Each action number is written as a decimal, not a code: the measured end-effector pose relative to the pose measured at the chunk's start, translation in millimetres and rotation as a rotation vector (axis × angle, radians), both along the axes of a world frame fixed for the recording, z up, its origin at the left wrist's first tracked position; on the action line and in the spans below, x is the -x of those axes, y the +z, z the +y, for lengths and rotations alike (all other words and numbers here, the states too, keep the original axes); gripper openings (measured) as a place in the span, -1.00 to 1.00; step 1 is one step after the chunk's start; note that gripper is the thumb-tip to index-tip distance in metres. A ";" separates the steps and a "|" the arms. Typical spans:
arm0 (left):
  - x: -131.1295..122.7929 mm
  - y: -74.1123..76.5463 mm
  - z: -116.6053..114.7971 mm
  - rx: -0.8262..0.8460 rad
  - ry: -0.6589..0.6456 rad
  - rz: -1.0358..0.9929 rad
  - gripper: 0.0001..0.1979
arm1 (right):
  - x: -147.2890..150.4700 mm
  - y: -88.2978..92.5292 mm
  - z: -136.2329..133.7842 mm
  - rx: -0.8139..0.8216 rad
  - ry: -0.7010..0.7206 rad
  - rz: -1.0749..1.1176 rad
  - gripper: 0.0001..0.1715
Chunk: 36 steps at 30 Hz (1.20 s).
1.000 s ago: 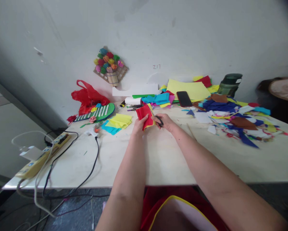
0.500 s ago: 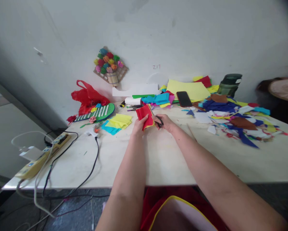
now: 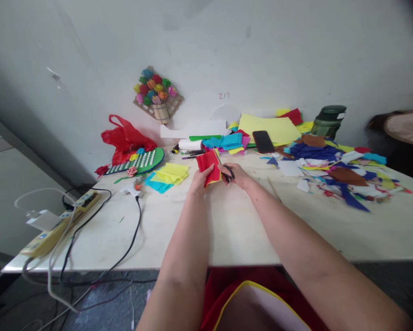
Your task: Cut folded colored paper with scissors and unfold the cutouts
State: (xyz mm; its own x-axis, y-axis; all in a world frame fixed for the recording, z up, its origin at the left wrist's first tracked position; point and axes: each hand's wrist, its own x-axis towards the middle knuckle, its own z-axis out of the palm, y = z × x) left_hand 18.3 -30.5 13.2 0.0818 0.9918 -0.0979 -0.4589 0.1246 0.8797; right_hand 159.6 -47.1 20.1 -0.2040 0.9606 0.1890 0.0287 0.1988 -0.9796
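My left hand is closed on a stack of red and yellow paper squares, holding it upright over the table's middle. My right hand grips black-handled scissors whose blades run along the right edge of the stack. Both forearms reach forward from the near edge of the pale table.
Yellow and blue paper squares lie left of my hands, beside a glue gun with a black cord. A power strip sits at far left. A phone, coloured sheets and a heap of scraps fill the right. A red bag leans on the wall.
The hands, scissors and paper stack stay in almost the same place; the view shifts very slightly.
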 end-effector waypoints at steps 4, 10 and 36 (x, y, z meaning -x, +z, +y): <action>0.2 -1.6 0.0 -0.031 -0.016 -0.005 -0.77 | 1.0 1.9 -1.7 -0.001 -0.003 0.014 -0.50; 0.8 -3.0 1.6 -0.022 -0.012 0.008 -0.78 | 1.3 1.1 -0.9 -0.009 -0.015 0.015 -0.49; -0.3 -2.1 1.0 -0.026 -0.006 -0.022 -0.75 | 3.4 1.6 -0.7 0.013 -0.056 0.059 -0.53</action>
